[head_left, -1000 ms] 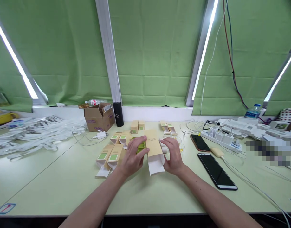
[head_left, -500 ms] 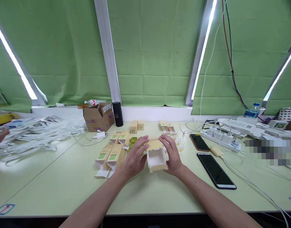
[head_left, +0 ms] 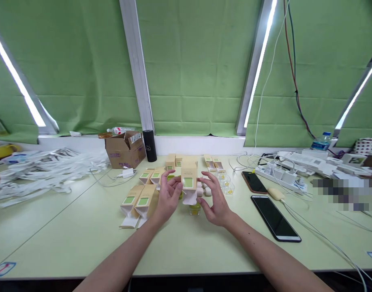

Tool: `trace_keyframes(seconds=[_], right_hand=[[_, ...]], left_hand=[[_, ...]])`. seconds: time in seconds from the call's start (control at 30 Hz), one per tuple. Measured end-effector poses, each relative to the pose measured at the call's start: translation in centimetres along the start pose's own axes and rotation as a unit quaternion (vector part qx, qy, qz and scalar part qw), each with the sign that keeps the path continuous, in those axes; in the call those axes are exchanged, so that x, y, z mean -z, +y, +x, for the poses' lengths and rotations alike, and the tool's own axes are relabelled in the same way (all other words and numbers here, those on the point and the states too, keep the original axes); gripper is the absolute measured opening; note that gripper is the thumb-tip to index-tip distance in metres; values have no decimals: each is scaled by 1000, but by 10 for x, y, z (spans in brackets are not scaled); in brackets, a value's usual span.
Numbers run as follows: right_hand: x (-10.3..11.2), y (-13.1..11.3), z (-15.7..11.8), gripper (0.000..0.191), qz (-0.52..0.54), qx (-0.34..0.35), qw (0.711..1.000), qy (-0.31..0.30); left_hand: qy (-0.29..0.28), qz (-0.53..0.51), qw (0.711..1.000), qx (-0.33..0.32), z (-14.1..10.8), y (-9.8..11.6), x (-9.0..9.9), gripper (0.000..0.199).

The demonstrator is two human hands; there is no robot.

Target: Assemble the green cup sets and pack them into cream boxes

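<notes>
A small tan cardboard box [head_left: 189, 170] with a green window stands upright in the air, its white bottom flap hanging down. My left hand [head_left: 169, 196] pinches its left edge. My right hand [head_left: 217, 200] is beside the right edge, thumb and fingers apart; whether the fingertips touch the box I cannot tell. Just below the flap, a small clear container with yellow-green contents [head_left: 195, 209] sits on the table. Behind the box are small white round items [head_left: 208, 191], partly hidden. Left of my hands, similar boxes [head_left: 148, 198] stand with flaps out.
Clear cups [head_left: 228, 186] and more boxes [head_left: 214, 163] stand farther back. Two phones, one black [head_left: 275, 218], lie at right beside a power strip [head_left: 279, 174] and cables. White straps [head_left: 52, 168], a carton [head_left: 125, 152] and a black cylinder [head_left: 150, 146] are at left. Other people's hands show at both edges.
The box has turned from its open white inside to its green-window face and stands upright. My right hand has shifted off it to the side. The clear container below has come into view.
</notes>
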State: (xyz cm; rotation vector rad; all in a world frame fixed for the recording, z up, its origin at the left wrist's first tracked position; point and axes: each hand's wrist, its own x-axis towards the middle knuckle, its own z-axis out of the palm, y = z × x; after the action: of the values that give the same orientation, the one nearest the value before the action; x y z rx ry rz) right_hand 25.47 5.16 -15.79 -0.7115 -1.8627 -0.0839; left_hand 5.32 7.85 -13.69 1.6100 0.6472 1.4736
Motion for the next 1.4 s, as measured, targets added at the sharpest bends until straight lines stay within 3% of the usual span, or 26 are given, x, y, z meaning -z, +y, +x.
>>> trace_keyframes(seconds=[0.27,0.43,0.67,0.83,1.17,1.4], right_hand=[[-2,3,-1,60,49,-25,998,-35],[-6,8,-2,54,61,-53,997,-15],[-8,10,-4,51,131,-126,983,-12],[-5,8,-2,46,179,-167,969,-8],[-4,4,2,45,274,-224,934,-34],[-8,11,1,46,336,-253,907,-17]], left_hand=[[-12,41,999,30,2,-5,0,48],[-13,67,998,15,-1,-8,-2,44],[-57,50,996,-53,-6,-13,3,43],[-93,95,989,-60,-8,-7,5,38],[-53,84,993,-61,-4,-14,3,35],[-33,108,992,-63,-3,-17,2,32]])
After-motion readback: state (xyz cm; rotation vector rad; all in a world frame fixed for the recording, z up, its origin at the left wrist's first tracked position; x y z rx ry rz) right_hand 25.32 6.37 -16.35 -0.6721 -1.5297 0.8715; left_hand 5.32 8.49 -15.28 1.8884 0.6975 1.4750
